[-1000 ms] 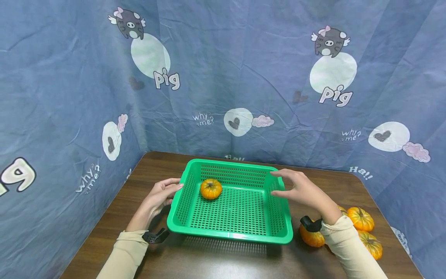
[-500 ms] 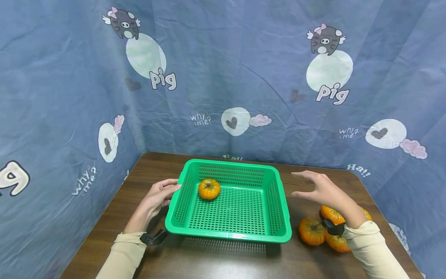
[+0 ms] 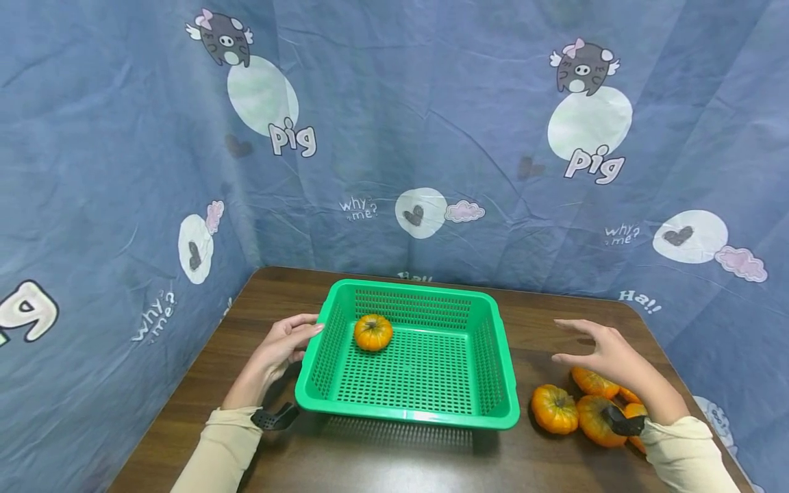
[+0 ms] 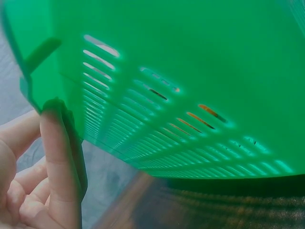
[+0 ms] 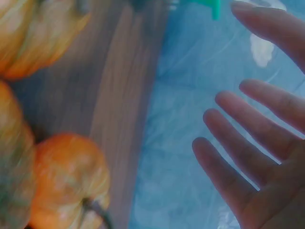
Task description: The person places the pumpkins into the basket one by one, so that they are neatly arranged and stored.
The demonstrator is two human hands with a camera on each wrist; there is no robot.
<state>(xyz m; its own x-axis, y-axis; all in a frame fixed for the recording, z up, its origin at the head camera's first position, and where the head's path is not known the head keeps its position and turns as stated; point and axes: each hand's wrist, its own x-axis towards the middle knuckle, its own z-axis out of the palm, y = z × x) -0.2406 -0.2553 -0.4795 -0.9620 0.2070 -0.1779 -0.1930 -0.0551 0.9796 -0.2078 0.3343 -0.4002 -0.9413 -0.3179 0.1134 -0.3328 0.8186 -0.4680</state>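
Observation:
My left hand (image 3: 283, 348) grips the left rim of a green plastic basket (image 3: 407, 415), thumb on the rim and fingers outside it. From the left wrist view, the slotted wall of the basket (image 4: 157, 28) fills most of the picture beside the fingers. One small orange pumpkin (image 3: 372, 333) lies inside, toward the back left. Over the right part of the table, my right hand (image 3: 610, 356) is held in the air with fingers spread and nothing in it. Beneath it several pumpkins (image 3: 555, 409) sit close together, partly hidden by the forearm; a stemmed pumpkin (image 5: 71, 181) shows in the right wrist view.
The brown wooden table (image 3: 394, 462) has its far edge close to a blue cloth backdrop (image 3: 370, 137) with pig prints. Its right edge runs just beyond the pumpkin group. A black wrist mount (image 3: 275, 418) sits on the left wrist.
My right hand has moved from the basket's right rim out to the right, over the pumpkins. The left hand stays on the rim; the basket and its pumpkin keep their place.

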